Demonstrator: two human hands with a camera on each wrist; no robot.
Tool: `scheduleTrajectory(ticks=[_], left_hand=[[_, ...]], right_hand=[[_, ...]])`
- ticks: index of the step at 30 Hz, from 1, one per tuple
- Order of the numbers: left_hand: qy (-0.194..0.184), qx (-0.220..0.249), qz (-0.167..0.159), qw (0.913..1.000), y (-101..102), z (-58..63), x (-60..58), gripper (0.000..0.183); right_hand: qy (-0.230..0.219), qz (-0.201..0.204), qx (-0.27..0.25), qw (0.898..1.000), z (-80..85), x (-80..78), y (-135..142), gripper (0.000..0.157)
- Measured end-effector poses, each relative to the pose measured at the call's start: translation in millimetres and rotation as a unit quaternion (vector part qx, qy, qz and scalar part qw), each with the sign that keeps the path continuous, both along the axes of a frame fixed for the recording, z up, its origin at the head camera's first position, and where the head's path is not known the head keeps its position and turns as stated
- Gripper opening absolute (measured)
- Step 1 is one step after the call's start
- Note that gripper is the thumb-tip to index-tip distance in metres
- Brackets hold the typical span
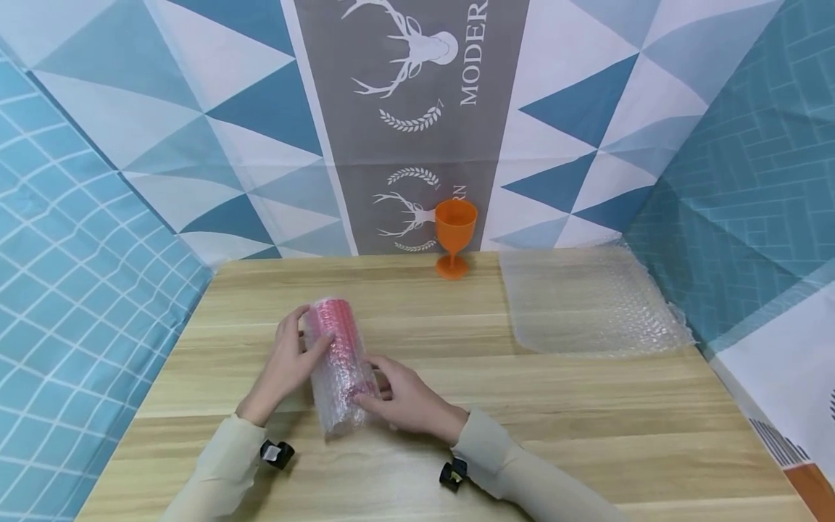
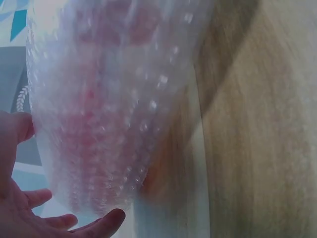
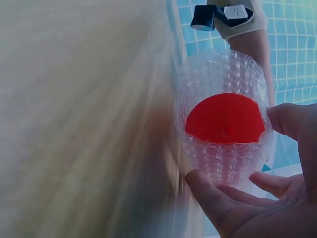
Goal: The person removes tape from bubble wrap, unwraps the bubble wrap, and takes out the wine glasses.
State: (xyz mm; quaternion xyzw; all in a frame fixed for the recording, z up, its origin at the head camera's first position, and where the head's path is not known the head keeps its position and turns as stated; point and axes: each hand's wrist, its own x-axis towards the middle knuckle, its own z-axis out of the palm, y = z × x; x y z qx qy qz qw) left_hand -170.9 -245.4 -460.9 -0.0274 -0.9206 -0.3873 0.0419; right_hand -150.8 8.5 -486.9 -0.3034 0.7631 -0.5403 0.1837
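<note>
Wrapped roll: a red object, covered in bubble wrap; it is in front of the person, on the left half of the wooden surface. I cannot tell if it touches the wood.
Left hand: the left hand holds the far part of the roll, thumb on the front, the other fingers round the outer side.
Right hand: the right hand grips the roll near its lower end, with thumb on the front and fingers bent at the side.
Handling: I judge it light, soft outside and stiffer inside; the plastic may slide a little, and loose layers could open. If it is fragile, I cannot tell.
Where to hold: probably round the middle, with gentle pressure, keeping the layers together.
Around it: an orange cup stands upright near the back; a flat plastic sheet lies at right.
Writing: on the hanging cloth, sideways, I read "MODER", and lower "RN" above the cup. The white label on the left wrist is not readable. I see no brand on the roll.
</note>
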Motion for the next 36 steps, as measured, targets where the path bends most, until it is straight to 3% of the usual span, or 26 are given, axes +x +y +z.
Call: scheduleTrajectory(ticks=[7, 18, 36], left_hand=[[0.022, 0.002, -0.011, 0.9997, 2.9, -1.9, 2.6, 0.086], [0.038, -0.019, -0.019, 0.9989, 14.0, -4.5, 11.5, 0.085], [0.057, -0.049, -0.062, 0.9952, 33.4, 5.9, 19.0, 0.068]], right_hand=[[-0.030, 0.010, 0.017, 0.999, 2.3, 9.9, 5.6, 0.071], [-0.034, 0.005, 0.024, 0.999, 3.4, 21.9, 14.4, 0.073], [-0.030, -0.010, 0.014, 0.999, 3.6, 28.4, 40.2, 0.072]])
